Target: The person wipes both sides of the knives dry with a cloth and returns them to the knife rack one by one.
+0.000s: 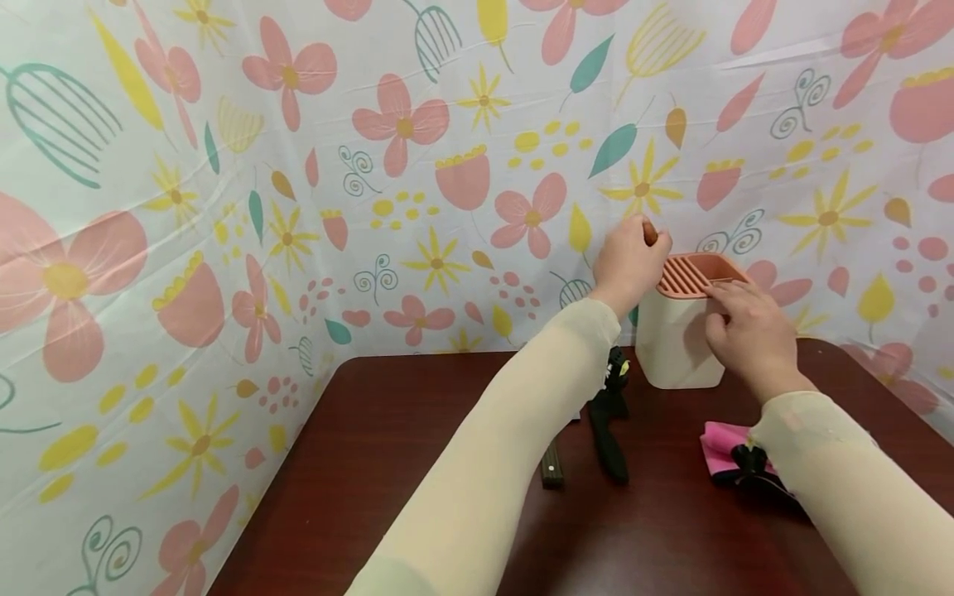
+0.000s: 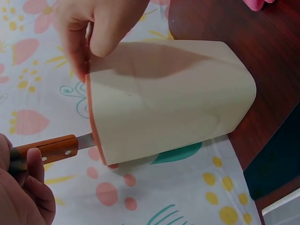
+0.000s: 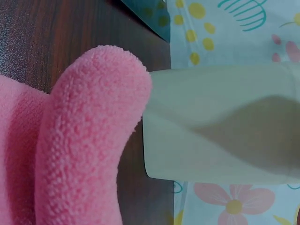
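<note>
A cream knife holder (image 1: pixel 674 343) with an orange slotted top (image 1: pixel 684 276) stands upright at the table's back right. My left hand (image 1: pixel 629 257) grips a knife by its wooden, riveted handle (image 2: pixel 56 149). Just a short stretch of blade (image 2: pixel 86 140) shows between that handle and the orange rim; the rest is hidden inside the holder. Across the top, my right hand (image 1: pixel 753 331) holds the holder's rim, fingers over the edge and thumb against the cream side.
A dark-handled knife (image 1: pixel 551 468) lies partly under my left sleeve, beside a black handle (image 1: pixel 609 439). A fuzzy pink cloth (image 3: pixel 93 126) lies near my right forearm. A dark, shiny blade (image 2: pixel 276 154) is close to the holder's base. Flowered cloth (image 1: pixel 402 207) hangs behind the table.
</note>
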`<control>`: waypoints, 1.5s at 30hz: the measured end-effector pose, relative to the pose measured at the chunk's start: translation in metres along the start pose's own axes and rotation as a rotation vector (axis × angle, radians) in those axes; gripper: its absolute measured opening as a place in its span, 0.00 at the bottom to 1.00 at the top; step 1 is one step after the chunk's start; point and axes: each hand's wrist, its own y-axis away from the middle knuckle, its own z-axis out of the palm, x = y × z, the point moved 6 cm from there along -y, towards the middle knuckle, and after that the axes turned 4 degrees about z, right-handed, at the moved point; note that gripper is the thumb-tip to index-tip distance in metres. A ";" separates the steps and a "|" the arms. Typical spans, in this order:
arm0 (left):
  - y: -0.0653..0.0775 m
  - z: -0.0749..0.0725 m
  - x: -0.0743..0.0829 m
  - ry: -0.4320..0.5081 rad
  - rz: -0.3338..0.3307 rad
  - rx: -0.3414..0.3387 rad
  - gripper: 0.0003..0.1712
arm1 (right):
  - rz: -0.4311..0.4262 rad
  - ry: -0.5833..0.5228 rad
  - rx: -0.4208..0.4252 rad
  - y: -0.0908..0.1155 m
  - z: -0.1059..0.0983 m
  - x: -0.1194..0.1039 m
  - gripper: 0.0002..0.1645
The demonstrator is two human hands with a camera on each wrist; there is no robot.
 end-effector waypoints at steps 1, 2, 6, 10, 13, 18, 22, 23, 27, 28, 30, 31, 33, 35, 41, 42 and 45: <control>0.000 0.002 -0.001 -0.006 -0.002 -0.001 0.16 | -0.005 -0.001 0.007 0.000 0.000 -0.001 0.22; 0.001 0.003 -0.001 -0.011 -0.004 -0.003 0.16 | -0.010 -0.005 0.013 0.000 0.000 -0.001 0.22; 0.002 0.009 -0.005 -0.016 -0.016 -0.009 0.16 | -0.020 -0.013 0.024 0.001 0.000 -0.002 0.22; 0.000 0.016 -0.007 -0.033 -0.016 -0.013 0.16 | -0.024 -0.017 0.027 0.003 -0.002 -0.003 0.22; -0.001 0.019 -0.007 -0.035 -0.017 -0.017 0.15 | -0.028 -0.016 0.034 0.003 -0.003 -0.002 0.22; -0.001 0.019 -0.006 -0.067 -0.017 -0.022 0.15 | -0.013 -0.008 0.021 0.003 -0.001 0.000 0.22; 0.000 0.020 -0.004 -0.084 -0.013 -0.029 0.14 | -0.004 -0.008 0.002 0.004 -0.001 0.001 0.22; 0.000 0.020 -0.004 -0.084 -0.012 -0.032 0.14 | -0.005 -0.009 0.001 0.004 -0.001 0.001 0.22; 0.000 0.021 -0.003 -0.097 -0.003 -0.047 0.15 | -0.011 -0.007 0.006 0.003 -0.001 0.000 0.22; 0.000 0.021 -0.002 -0.109 0.001 -0.052 0.15 | -0.011 -0.004 0.007 0.003 -0.001 0.000 0.22; 0.000 0.022 -0.002 -0.136 0.010 -0.064 0.14 | -0.012 0.000 0.009 0.003 -0.001 -0.001 0.22; 0.000 0.022 -0.001 -0.148 0.011 -0.070 0.14 | -0.015 0.002 0.012 0.002 -0.001 0.000 0.22; 0.001 0.022 -0.001 -0.164 0.021 -0.080 0.14 | -0.016 0.005 0.014 0.002 -0.001 0.000 0.22; 0.001 0.022 -0.001 -0.164 0.029 -0.086 0.14 | -0.018 0.004 0.016 0.002 -0.002 0.000 0.22; 0.002 0.022 0.001 -0.183 0.036 -0.115 0.16 | -0.029 -0.004 0.002 0.003 -0.001 0.000 0.22; 0.002 0.022 0.001 -0.186 0.034 -0.123 0.16 | -0.033 -0.005 0.001 0.003 -0.001 0.000 0.22; 0.001 0.022 0.003 -0.204 0.036 -0.145 0.16 | -0.040 -0.007 0.009 0.004 -0.002 0.000 0.23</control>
